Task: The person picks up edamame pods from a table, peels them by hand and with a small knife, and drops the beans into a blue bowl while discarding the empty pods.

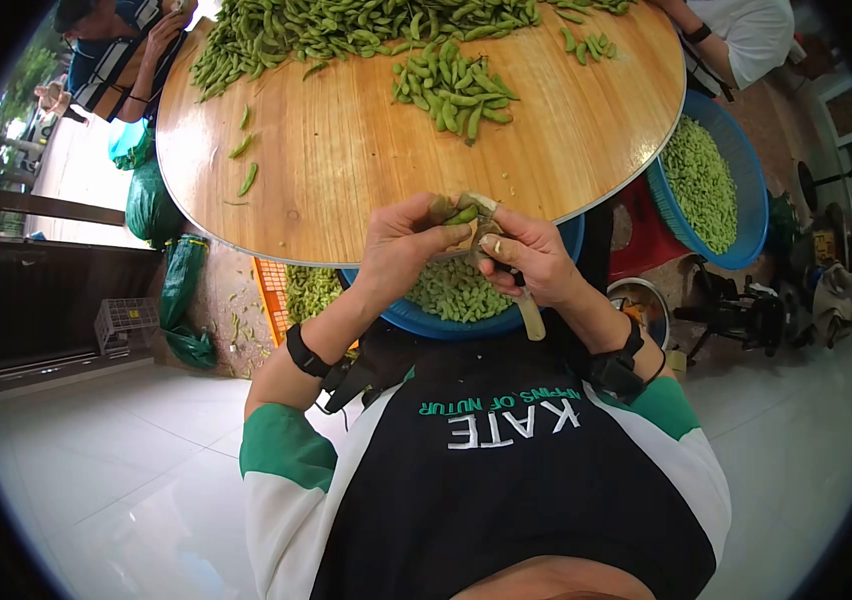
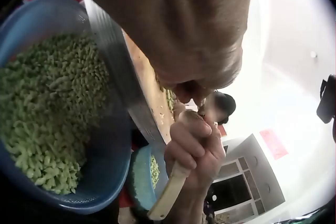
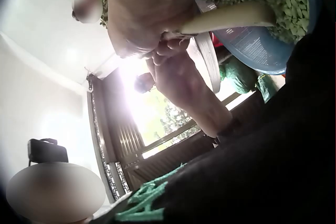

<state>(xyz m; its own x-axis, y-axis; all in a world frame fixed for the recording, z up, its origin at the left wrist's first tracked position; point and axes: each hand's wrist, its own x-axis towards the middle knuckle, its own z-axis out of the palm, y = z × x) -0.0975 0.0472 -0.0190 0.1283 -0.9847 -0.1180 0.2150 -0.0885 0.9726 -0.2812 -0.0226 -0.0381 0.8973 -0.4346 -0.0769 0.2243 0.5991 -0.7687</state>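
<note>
Green pod (image 1: 463, 215), pinched by left hand (image 1: 398, 248), right hand (image 1: 534, 260) gripping pale-handled tool (image 1: 532, 320)

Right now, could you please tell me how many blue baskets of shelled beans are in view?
2: the near basket, partly under the table, and the far basket, beside the table's right edge. More may be hidden.

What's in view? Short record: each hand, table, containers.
left hand: pinches a green pod
right hand: grips a pale-handled tool; working end unclear
wooden table: large pod pile at far side, smaller pod pile nearer
below hands: blue basin with shelled beans
right of table: second blue basin, also shelled beans
left, below table edge: orange crate
</note>
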